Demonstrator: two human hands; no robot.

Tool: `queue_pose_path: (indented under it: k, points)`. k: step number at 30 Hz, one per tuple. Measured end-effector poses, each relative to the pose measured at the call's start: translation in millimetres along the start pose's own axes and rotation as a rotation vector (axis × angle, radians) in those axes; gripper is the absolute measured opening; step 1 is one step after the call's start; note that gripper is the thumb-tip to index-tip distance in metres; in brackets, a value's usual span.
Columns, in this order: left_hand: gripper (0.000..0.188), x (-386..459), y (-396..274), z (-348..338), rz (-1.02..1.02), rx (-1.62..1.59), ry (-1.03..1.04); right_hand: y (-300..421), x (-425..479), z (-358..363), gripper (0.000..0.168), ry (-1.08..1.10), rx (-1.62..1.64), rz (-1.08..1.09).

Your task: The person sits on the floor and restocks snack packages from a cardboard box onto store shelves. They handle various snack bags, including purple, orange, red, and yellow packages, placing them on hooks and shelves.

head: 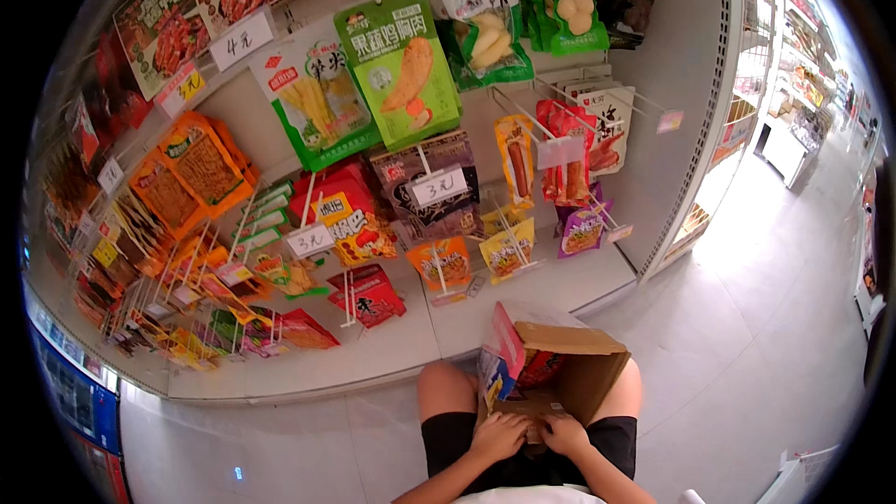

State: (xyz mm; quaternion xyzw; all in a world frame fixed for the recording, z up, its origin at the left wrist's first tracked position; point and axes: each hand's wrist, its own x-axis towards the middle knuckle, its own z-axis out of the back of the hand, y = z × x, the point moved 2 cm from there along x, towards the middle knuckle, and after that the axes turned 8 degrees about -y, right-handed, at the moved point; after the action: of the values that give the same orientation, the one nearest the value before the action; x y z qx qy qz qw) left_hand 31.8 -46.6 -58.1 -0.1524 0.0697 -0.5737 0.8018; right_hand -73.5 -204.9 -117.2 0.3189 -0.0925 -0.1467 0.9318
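An opened cardboard box [595,381] stands between my knees, its top flaps spread and its opening facing me. My left hand [500,435] grips the near edge of the box, left of its middle. Close beside it, my right hand [564,432] holds the same edge, and the fingertips of both hands almost meet at a small torn bit of cardboard. Inside the box lies a red packet [542,367], partly covered by the box wall. A pink and blue printed flap [505,357] rises on the box's left side.
Before me is a white store shelf [392,357] with snack packets on metal hooks. A green chicken-breast packet [402,77] and a red packet [367,296] hang there. Hooks with price tags [439,185] jut out. On the right runs a tiled aisle [728,322].
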Motion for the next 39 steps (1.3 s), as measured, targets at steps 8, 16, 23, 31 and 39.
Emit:
queue_pose_path:
  k: [8,16,23,31,39]
  points:
    - [0.039,12,-2,-21,0.033,0.067,0.071,4,11,3,0.027,0.025,-0.022,-0.125]
    - [0.044,9,-5,-8,-0.008,0.025,-0.106,4,4,-3,0.027,-0.062,0.034,-0.056]
    - [0.044,4,-3,-13,-0.002,0.033,-0.132,8,1,-3,0.029,-0.040,0.071,-0.058]
    - [0.048,9,-2,-14,-0.028,0.058,-0.076,0,3,-7,0.032,0.018,0.010,-0.108]
    - [0.050,12,-6,-11,-0.019,0.050,-0.030,0,5,-9,0.030,0.013,0.038,-0.149]
